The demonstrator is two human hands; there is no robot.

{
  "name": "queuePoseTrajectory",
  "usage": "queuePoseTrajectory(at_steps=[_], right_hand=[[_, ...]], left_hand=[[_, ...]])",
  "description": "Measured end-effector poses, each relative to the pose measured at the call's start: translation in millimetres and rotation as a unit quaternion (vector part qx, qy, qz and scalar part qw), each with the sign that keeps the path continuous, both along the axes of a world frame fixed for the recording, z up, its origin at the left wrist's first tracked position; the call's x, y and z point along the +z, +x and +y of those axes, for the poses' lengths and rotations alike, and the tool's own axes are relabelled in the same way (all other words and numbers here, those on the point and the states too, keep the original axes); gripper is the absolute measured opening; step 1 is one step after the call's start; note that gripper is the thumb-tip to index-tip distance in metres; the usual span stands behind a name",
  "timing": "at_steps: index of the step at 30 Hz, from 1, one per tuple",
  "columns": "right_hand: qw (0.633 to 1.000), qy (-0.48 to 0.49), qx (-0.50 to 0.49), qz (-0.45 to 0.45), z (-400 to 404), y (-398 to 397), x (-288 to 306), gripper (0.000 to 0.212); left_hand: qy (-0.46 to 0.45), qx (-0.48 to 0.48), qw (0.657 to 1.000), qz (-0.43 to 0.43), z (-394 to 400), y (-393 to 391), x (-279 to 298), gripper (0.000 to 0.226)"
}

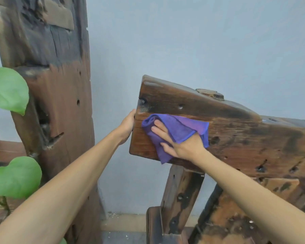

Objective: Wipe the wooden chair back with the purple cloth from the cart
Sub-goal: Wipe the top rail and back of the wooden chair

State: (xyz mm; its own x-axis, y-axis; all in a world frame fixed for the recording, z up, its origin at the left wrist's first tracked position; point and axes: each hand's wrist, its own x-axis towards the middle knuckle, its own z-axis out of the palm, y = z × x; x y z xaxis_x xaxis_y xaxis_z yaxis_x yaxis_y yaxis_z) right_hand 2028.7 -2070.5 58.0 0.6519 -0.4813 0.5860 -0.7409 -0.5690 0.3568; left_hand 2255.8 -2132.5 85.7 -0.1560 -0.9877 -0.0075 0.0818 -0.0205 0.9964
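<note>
Your right hand (180, 143) presses the cloth (176, 131) flat at the chair back's (245, 138) left end; your left hand (128, 125) grips its edge; most remains unwiped.

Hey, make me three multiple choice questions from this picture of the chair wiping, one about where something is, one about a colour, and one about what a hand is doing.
1. Where does the cloth lie on the chair back?
A. near its left end
B. on its top edge
C. at its far right

2. What colour is the cloth?
A. green
B. purple
C. white

3. What is the left hand doing?
A. hanging idle
B. holding the cloth
C. gripping the end of the chair back

Answers:
1 A: the purple cloth lies on the front face of the chair back, close to its left end.
2 B: it is plainly purple.
3 C: the left hand wraps the board's left edge, while the right hand presses the cloth flat.
</note>
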Motion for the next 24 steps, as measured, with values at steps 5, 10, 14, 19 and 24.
queuePoseTrajectory(at_steps=[5, 10, 14, 19, 24], right_hand=[[0.979, -0.075, -0.126, -0.140, 15.6, -82.5, -23.6, 0.061], [0.820, -0.110, -0.251, -0.503, 14.6, -32.1, -75.1, 0.058], [0.643, -0.119, -0.272, -0.706, 4.7, 63.8, -67.3, 0.057], [0.697, -0.089, -0.290, -0.650, -1.2, 111.1, -68.9, 0.060], [0.971, -0.106, -0.135, -0.166, 10.3, 28.9, -121.2, 0.059]], left_hand=[[-0.047, 0.009, 0.999, 0.019, 3.3, -7.5, -11.3, 0.047], [-0.021, 0.002, 0.995, 0.098, 2.5, -9.7, -15.7, 0.048], [-0.011, 0.012, 0.995, 0.101, 2.1, -9.9, -18.3, 0.050], [0.017, 0.011, 0.994, 0.104, 3.7, -9.1, -16.8, 0.055], [-0.008, 0.016, 0.997, 0.074, 5.1, -7.5, -12.6, 0.048]])
